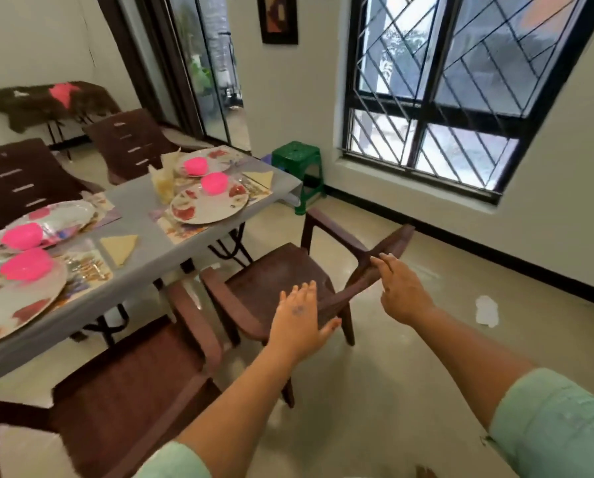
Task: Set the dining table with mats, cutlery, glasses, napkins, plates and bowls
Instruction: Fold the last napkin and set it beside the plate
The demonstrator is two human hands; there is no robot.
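Dining table [140, 201] sits left of the brown chair [281, 274], already laid; both hands at its backrest (fingers straight, gripping nothing), left hand [300, 319] nearer than right hand [401, 291].

Brown chair [288, 277] angled at table [143, 215] corner, its backrest between both hands, second chair [133, 381] tucked just left, bare floor [426, 339] open to the right up to the wall, green stool [299, 167] standing past the table end, tabletop crowded with plates [209, 205] and pink bowls [214, 182]
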